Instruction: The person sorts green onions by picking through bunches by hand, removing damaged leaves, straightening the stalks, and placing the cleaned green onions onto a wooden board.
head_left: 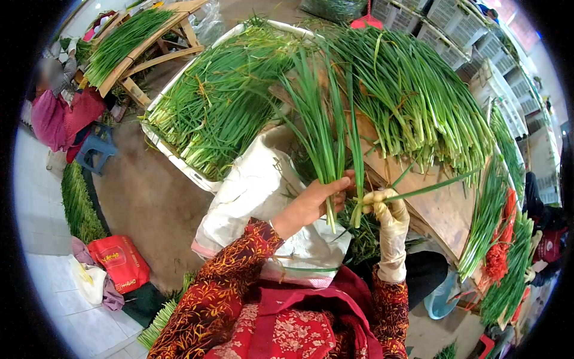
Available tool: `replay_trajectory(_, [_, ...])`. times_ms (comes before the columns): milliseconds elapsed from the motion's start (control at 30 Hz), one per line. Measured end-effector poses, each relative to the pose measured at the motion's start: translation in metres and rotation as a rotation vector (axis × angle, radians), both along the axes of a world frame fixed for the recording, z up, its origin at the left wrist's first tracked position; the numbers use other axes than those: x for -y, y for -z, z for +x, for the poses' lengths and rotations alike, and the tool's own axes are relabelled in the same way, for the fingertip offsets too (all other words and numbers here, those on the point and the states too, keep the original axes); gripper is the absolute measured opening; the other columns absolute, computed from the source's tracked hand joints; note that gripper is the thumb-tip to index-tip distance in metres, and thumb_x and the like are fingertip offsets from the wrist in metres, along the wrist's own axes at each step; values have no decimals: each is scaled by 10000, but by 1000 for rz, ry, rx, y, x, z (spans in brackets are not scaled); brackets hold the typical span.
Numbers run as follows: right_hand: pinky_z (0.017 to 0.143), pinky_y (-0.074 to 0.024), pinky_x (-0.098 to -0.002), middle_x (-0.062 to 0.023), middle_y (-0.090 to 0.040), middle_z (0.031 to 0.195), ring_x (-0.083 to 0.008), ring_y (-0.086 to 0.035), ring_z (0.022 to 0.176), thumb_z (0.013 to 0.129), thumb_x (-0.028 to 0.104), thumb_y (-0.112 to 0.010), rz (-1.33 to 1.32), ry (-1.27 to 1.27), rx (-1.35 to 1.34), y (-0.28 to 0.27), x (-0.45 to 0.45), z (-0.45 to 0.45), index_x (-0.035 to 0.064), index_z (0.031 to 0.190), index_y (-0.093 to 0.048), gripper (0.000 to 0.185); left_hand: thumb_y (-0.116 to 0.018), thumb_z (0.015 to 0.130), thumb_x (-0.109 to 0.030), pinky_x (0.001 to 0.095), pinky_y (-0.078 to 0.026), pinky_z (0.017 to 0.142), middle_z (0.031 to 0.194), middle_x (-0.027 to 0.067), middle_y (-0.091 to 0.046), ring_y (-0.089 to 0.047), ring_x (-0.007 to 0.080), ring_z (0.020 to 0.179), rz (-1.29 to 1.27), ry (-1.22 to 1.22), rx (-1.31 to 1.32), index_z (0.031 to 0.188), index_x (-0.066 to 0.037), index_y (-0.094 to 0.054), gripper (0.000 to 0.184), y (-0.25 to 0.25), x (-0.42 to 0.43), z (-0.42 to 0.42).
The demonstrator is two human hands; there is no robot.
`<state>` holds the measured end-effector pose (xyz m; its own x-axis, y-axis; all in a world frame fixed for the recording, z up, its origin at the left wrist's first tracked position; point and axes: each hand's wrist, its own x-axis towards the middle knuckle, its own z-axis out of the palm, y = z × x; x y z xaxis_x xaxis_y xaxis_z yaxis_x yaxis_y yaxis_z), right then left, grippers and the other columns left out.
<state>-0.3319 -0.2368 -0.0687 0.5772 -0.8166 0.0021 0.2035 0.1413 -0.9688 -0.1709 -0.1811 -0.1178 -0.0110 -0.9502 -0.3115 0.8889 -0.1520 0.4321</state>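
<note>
My bare left hand [315, 203] is closed around a small bunch of garlic chives [317, 128], pale stem ends pointing down toward me and green leaves fanning away. My right hand [385, 209], in a pale thin glove, pinches beside the base of a separate chive stalk [357, 173] just right of the bunch. A single long leaf [436, 188] stretches rightward from the gloved fingers. Over my lap lies a white woven sack [242, 200]. Beyond my right hand, a big pile of chives [412, 96] rests on a wooden board [442, 200].
A white crate [160, 142] heaped with chives stands ahead on the left. Red ties [497, 257] lie among chives at right. Grey crates [445, 42] are stacked behind. A person [66, 113] sits far left near a blue stool [95, 146]; another person [547, 245] is at far right.
</note>
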Motion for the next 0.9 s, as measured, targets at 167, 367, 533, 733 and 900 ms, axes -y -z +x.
replay_trajectory(167, [748, -457, -265, -97, -594, 952, -150, -567, 822, 820, 102, -607, 88, -99, 44, 4, -6, -12, 27, 930, -564, 139, -613, 826, -180, 217, -391, 470, 704, -46, -521, -444, 60, 528, 84, 27, 222, 1073, -100, -537, 271, -5, 3, -10])
replay_trajectory(367, [752, -444, -264, -105, -591, 940, -162, -558, 834, 830, 81, -580, -10, -147, 48, 2, -8, -9, -2, 920, -557, 125, -652, 791, -201, 207, -421, 482, 883, 12, -626, -476, 48, 546, 29, 113, 255, 1040, -62, -551, 303, 9, 4, -5])
replay_trajectory(533, [580, -449, -278, -130, -595, 801, -163, -543, 646, 774, 79, -612, 2, -158, 57, -20, -9, -34, -4, 835, -557, 117, -629, 806, -244, 192, -423, 512, 996, 35, -611, -503, 56, 645, 125, -28, 335, 1080, -82, -526, 334, -13, 0, 7])
replay_trajectory(733, [730, -471, -324, -148, -620, 908, -275, -603, 798, 795, 227, -593, -711, -422, -1318, 6, 12, -68, 36, 1019, -559, 296, -540, 867, -231, 219, -481, 574, 947, 94, -611, -578, 103, 731, 19, -257, 619, 1140, -35, -463, 345, -37, -9, 28])
replay_trajectory(900, [722, -472, -373, -117, -636, 869, -319, -607, 809, 792, 317, -582, -590, -124, -972, -41, 29, -9, 99, 1052, -552, 341, -495, 897, -215, 336, -514, 709, 876, 39, -542, -558, 143, 752, -213, -499, 364, 1221, -84, -398, 362, -36, 1, 35])
